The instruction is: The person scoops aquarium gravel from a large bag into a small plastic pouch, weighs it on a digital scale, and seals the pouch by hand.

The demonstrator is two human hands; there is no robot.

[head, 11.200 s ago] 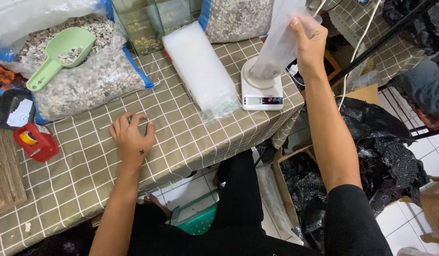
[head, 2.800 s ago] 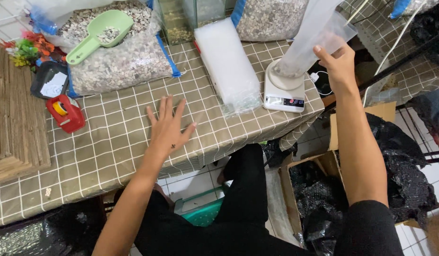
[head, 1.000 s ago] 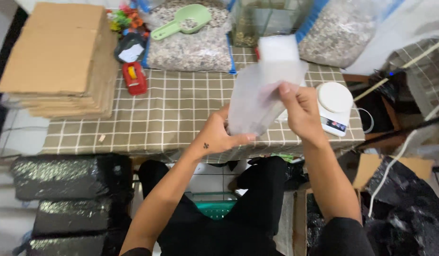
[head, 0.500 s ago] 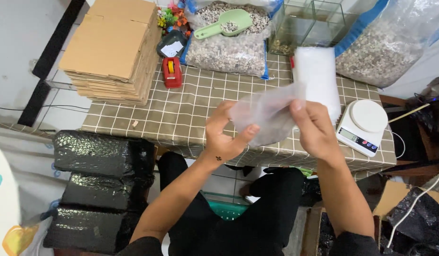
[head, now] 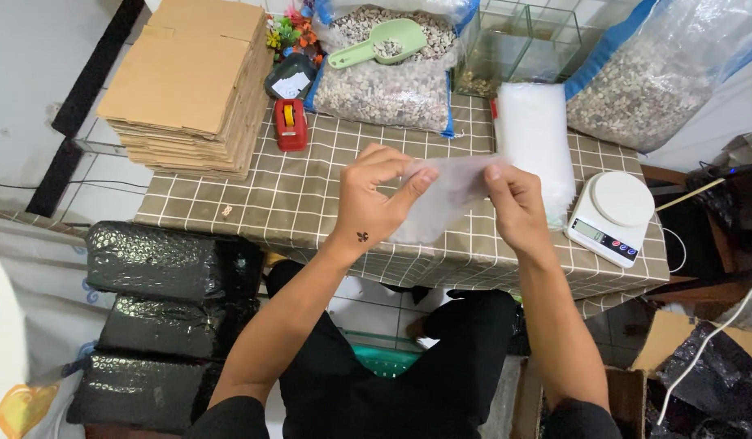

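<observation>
Your left hand (head: 374, 199) and right hand (head: 516, 203) each pinch the top edge of a clear plastic bag (head: 441, 199) with closed fingertips, above the table's (head: 254, 191) front edge.

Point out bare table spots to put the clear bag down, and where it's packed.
Largest bare patch: checked tablecloth between cardboard stack, red tape dispenser and left hand. A narrow strip lies along the front edge below the clear bag. Crowded: back row with gravel bag and glass tank; right side with bag stack and scale.
</observation>
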